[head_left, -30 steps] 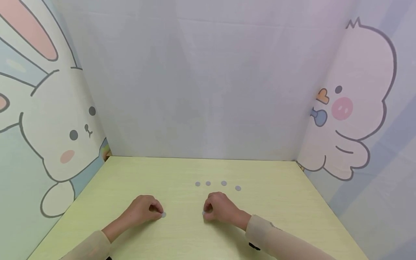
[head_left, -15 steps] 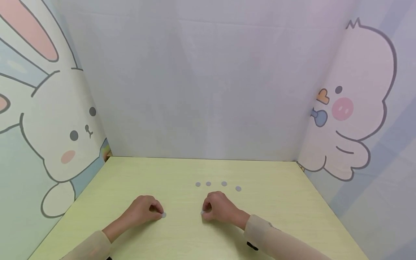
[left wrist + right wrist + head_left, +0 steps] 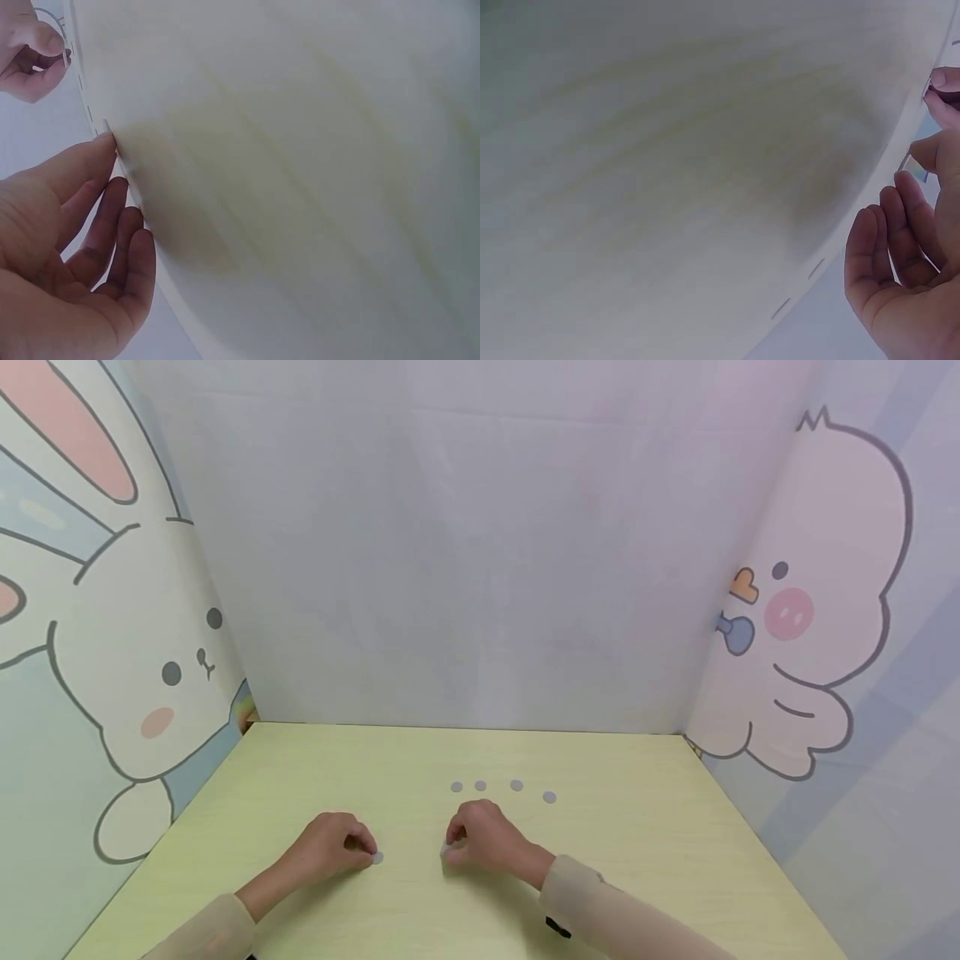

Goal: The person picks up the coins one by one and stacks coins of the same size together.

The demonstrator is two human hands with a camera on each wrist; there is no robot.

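Toward the near left of the table [image 3: 420, 918], my left hand [image 3: 330, 843] pinches a small silver-grey coin [image 3: 378, 857] between thumb and forefinger, close to the tabletop. To its right, my right hand [image 3: 491, 839] pinches another coin [image 3: 446, 848], mostly covered by its fingertips. A short gap separates the two hands. In the left wrist view the left hand's coin [image 3: 106, 126] shows edge-on as a thin sliver at the fingertips. From the right wrist, the held coin [image 3: 904, 160] looks thin too, and the other fingers curl beside it.
Several more flat coins lie in a loose row beyond the right hand, from the leftmost coin [image 3: 457, 787] to the rightmost coin [image 3: 550, 797]. A pale curtain [image 3: 465, 568] hangs behind the table's far edge, with cartoon-printed cloth on both sides.
My right hand has slid left with its coin, closer to the left hand. The left hand keeps its place and grip, and the row of coins stays put.
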